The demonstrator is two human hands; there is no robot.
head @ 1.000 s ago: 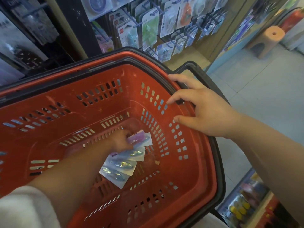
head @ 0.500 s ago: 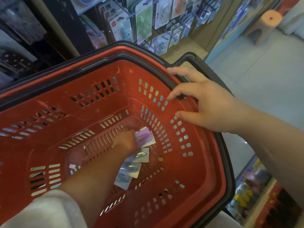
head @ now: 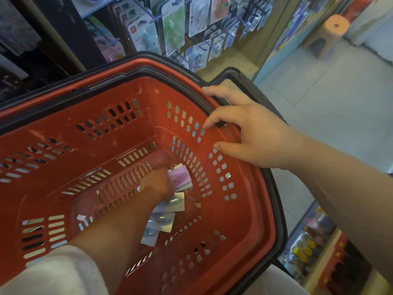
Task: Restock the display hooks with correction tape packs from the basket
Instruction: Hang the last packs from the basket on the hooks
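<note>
Your left hand [head: 157, 185] sits among correction tape packs [head: 174, 204] in the basket [head: 244, 222]; your right hand [head: 258, 138] holds its rim.

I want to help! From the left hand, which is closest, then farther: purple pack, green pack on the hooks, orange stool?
1. Purple pack, in the basket, touching the left hand.
2. Green pack, hanging up ahead.
3. Orange stool, far right, down the aisle.
</note>
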